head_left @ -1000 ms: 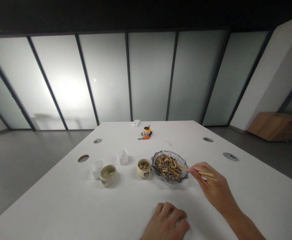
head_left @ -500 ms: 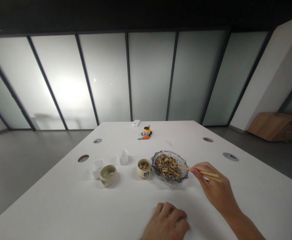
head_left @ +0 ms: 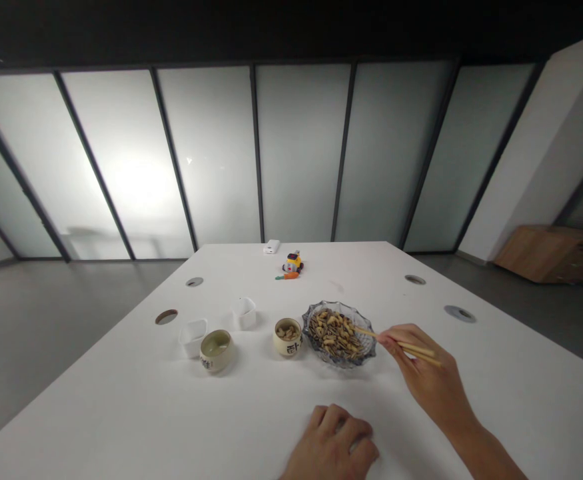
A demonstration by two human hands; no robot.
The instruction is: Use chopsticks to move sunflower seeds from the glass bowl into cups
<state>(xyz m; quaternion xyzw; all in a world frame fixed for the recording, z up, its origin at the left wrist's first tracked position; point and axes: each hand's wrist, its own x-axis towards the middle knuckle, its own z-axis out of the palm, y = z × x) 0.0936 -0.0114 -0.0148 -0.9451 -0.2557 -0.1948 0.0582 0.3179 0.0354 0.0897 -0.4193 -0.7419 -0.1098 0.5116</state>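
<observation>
Shows a ceramic cup (head_left: 216,363) at left, then a cup of nuts (head_left: 287,332). Rests the left hand (head_left: 332,440), fingers slightly spread, on the tabletop (head_left: 171,413) near a scalloped glass bowl (head_left: 370,347) of seeds (head_left: 336,335). Pinches wooden chopsticks (head_left: 421,350) in the right hand (head_left: 424,373), slanted apparently for reaching over the rim.

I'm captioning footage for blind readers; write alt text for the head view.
A right hand holds chopsticks reaching into a glass bowl of seeds and nut-like pieces; the left hand rests on the white table. Two small cups and two translucent tubs sit left of the bowl.
</observation>
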